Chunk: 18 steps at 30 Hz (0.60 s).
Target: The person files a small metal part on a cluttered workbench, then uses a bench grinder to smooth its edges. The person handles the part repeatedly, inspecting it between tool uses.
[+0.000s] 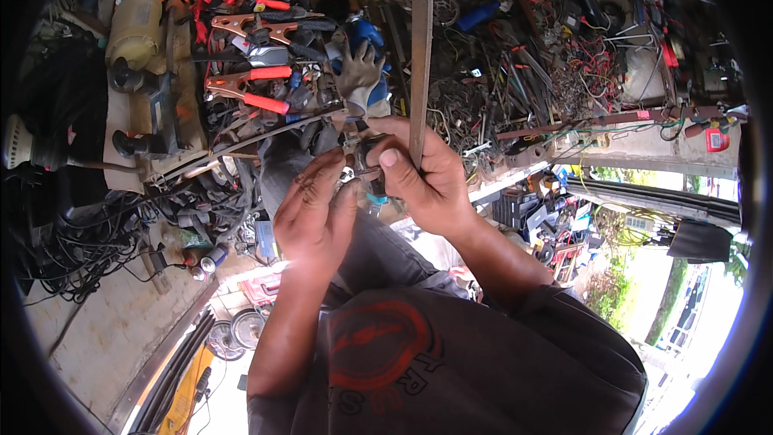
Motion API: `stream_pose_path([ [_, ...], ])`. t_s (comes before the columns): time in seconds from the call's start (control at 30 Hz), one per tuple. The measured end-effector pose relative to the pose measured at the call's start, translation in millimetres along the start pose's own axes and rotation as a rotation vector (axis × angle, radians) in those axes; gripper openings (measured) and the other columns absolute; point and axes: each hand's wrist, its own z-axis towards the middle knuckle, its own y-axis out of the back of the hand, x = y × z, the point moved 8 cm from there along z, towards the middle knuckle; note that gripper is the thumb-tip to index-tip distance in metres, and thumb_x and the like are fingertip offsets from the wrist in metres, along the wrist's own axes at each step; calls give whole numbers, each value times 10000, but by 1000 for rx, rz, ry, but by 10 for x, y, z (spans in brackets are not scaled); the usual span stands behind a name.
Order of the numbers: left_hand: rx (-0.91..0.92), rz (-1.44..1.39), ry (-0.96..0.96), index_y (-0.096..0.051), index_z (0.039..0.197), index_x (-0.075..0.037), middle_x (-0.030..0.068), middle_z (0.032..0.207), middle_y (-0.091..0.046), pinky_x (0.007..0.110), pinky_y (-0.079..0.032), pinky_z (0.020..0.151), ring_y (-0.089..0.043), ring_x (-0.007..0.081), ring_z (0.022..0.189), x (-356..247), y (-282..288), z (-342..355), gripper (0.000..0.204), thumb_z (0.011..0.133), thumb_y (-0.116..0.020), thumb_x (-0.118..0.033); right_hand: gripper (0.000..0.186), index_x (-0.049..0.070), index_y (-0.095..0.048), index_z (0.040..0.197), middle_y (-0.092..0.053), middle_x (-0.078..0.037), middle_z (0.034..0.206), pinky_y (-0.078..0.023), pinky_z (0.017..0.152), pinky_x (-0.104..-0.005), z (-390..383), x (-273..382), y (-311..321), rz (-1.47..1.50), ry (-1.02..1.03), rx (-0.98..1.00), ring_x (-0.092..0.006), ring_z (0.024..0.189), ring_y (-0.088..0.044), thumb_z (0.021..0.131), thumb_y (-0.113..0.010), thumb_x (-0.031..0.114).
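My left hand (310, 205) is raised in the middle, its fingers bent and held together next to a small dark metal piece (372, 163). Whatever lies between those fingers is too small to make out. Facing it, my right hand (431, 181) pinches the metal piece between thumb and curled forefinger. A long flat rusty metal bar (420, 64) runs from far down to my right hand, its near end meeting the base of the thumb. Just beyond my hands lies a grey-palmed work glove (360, 72) with blue parts.
Orange-handled clamps (250, 89) and a beige cylindrical machine (135, 32) crowd the far left. Tangled wires (555, 76) and tools pile up at the far right. Black cables (88, 229) spread at the left. A thin metal rod (274, 133) slants toward my hands.
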Motion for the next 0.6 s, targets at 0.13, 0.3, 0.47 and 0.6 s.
stream_pose_path([
  [0.13, 2, 16, -6, -653, 1112, 41, 173, 1081, -692, 345, -514, 882, -679, 270, 983, -10, -8, -3, 296, 821, -706, 20, 324, -21, -483, 1288, -593, -48, 894, -479, 751, -240, -16, 27, 15, 35, -23, -30, -91, 837, -594, 1002, -513, 128],
  [0.3, -8, 18, 2, -655, 1100, 39, 169, 1079, -693, 345, -518, 876, -682, 268, 973, -7, -28, -7, 287, 819, -708, 20, 335, -19, -481, 1286, -584, -40, 895, -476, 737, -239, -16, 23, 25, 81, 7, -34, -87, 824, -587, 996, -532, 140],
  [0.47, 66, 77, -20, -657, 1096, 32, 169, 1075, -690, 357, -521, 870, -674, 287, 988, 24, -132, -38, 302, 799, -714, 19, 353, -22, -495, 1283, -581, -27, 807, -432, 573, -204, 21, -89, 76, -53, -8, -76, -44, 638, -505, 947, -565, 61],
  [0.6, 180, 188, -71, -651, 1086, 14, 159, 1024, -679, 378, -529, 803, -656, 319, 937, 187, -350, -100, 315, 777, -715, 19, 352, -26, -522, 1247, -547, 6, 733, -376, 494, -206, 120, -365, 202, -118, -194, -43, -38, 568, -455, 898, -561, -2],
])
